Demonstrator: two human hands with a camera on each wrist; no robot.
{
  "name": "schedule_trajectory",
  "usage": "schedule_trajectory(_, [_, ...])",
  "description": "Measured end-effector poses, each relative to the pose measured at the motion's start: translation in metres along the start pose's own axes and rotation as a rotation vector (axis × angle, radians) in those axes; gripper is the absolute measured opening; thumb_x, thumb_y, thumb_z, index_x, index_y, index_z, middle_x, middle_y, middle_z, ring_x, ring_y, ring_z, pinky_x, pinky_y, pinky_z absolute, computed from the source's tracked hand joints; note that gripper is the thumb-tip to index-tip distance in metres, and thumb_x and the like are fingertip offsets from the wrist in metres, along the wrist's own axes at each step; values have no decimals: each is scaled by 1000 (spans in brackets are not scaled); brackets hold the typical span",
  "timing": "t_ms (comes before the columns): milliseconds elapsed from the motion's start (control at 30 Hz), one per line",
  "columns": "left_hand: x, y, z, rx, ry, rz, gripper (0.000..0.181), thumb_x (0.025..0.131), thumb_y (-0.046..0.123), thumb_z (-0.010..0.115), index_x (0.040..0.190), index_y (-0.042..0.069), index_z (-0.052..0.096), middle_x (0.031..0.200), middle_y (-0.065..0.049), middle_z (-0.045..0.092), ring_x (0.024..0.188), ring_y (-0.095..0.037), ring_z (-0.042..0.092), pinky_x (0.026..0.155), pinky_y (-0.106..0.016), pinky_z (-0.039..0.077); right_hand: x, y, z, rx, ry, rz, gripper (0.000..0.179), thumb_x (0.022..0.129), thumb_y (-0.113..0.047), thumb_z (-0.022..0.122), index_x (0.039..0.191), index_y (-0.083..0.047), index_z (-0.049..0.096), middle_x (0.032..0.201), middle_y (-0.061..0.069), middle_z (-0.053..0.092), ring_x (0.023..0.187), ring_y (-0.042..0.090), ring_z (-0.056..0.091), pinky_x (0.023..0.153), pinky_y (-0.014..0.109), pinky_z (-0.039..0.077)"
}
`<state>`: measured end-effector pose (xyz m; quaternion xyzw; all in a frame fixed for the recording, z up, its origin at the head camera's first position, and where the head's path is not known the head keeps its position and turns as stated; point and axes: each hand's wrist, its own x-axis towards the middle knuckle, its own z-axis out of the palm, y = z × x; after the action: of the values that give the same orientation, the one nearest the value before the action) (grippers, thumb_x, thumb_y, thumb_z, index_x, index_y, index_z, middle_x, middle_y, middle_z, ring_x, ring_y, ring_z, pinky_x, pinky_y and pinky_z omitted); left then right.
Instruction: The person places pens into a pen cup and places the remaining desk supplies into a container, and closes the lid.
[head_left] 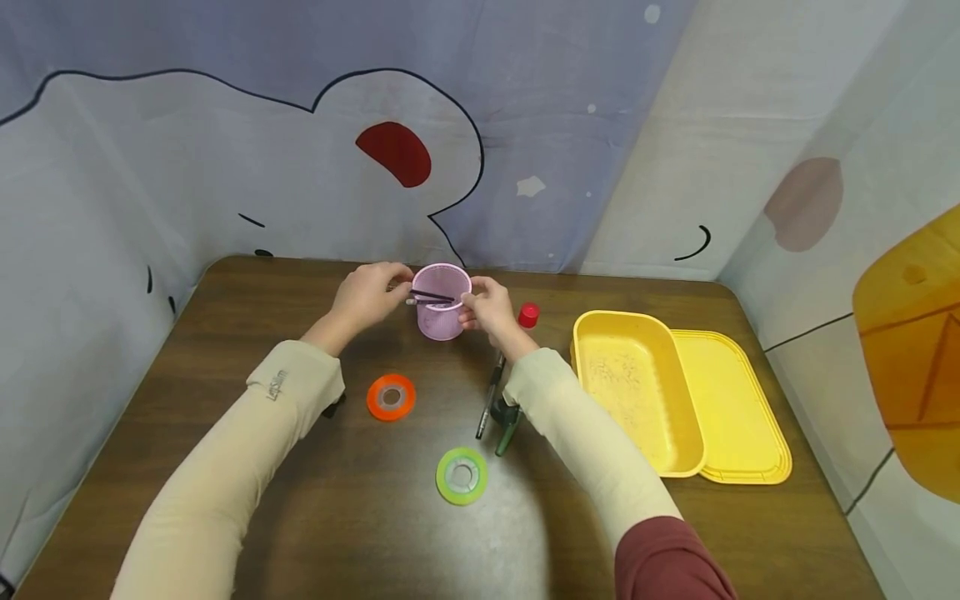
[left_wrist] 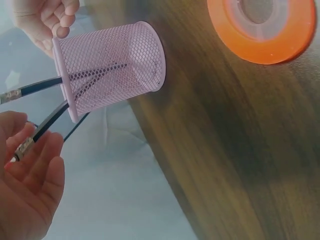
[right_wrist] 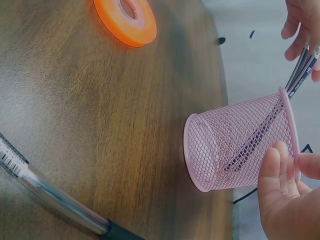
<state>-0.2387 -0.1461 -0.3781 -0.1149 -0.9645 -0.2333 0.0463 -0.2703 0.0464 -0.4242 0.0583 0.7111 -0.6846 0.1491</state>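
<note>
A pink mesh pencil cup (head_left: 440, 323) stands upright near the table's back edge. My right hand (right_wrist: 295, 200) grips it by the rim, thumb over the edge and fingers along the outer wall. Two dark pencils (left_wrist: 42, 86) lean in the cup, metal-banded ends sticking out past the rim. Close to those ends is my left hand (left_wrist: 30, 185), its fingers loosely curved behind one pencil. The thumb is apart from the fingers and does not press on the pencil. From the head view, my left hand (head_left: 371, 296) is at the cup's left, my right hand (head_left: 491, 312) at its right.
Orange tape (head_left: 391, 397) and green tape (head_left: 461, 476) lie in front of the cup. Pens (head_left: 491, 396) and a red-capped item (head_left: 528, 315) are partly behind my right arm. A yellow box (head_left: 637, 392) sits at the right, overlapping its yellow lid (head_left: 738, 408).
</note>
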Motion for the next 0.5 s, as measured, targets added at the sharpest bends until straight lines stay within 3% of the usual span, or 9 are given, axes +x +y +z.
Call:
schedule_trajectory(267, [-15, -10, -2, -95, 98, 44, 30, 87, 29, 51, 108, 10, 59, 101, -9, 63, 86, -24, 57, 76, -40, 44, 1, 0, -1, -17, 3, 3, 36, 86, -3, 52, 121, -4, 45, 69, 11, 53, 44, 12, 52, 48, 28, 51])
schedule_trajectory(500, [-26, -23, 2, -177, 110, 30, 39, 86, 34, 52, 115, 8, 55, 106, -10, 61, 82, -23, 56, 74, -38, 44, 0, 0, -2, -27, 10, 5, 36, 85, -3, 53, 120, -5, 46, 68, 9, 54, 44, 12, 53, 50, 30, 52])
